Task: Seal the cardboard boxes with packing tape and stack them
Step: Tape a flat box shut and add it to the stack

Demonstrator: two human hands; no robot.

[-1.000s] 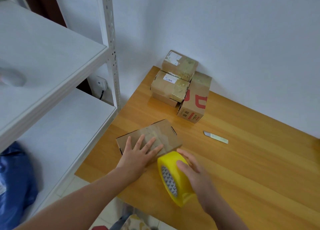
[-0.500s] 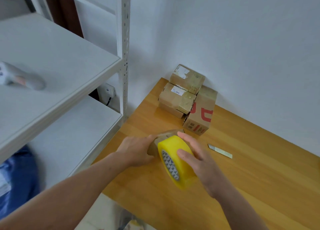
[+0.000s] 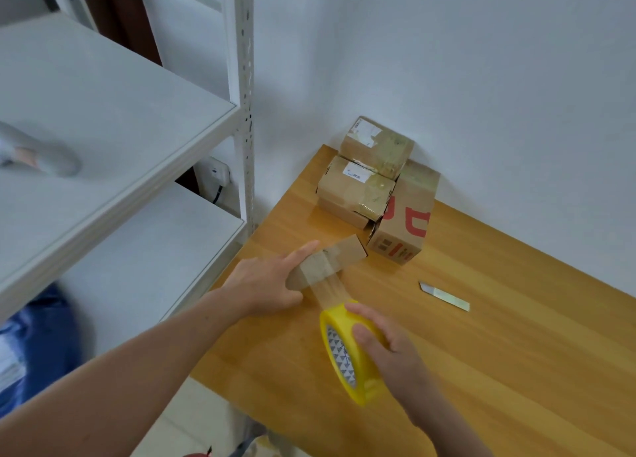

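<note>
A small cardboard box lies on the table just in front of the red-printed box and is gripped at its near end by the left hand. Farther from the red-printed box, the yellow tape roll is clasped by the right hand, and a tape strip is stretched onto the small box.
</note>
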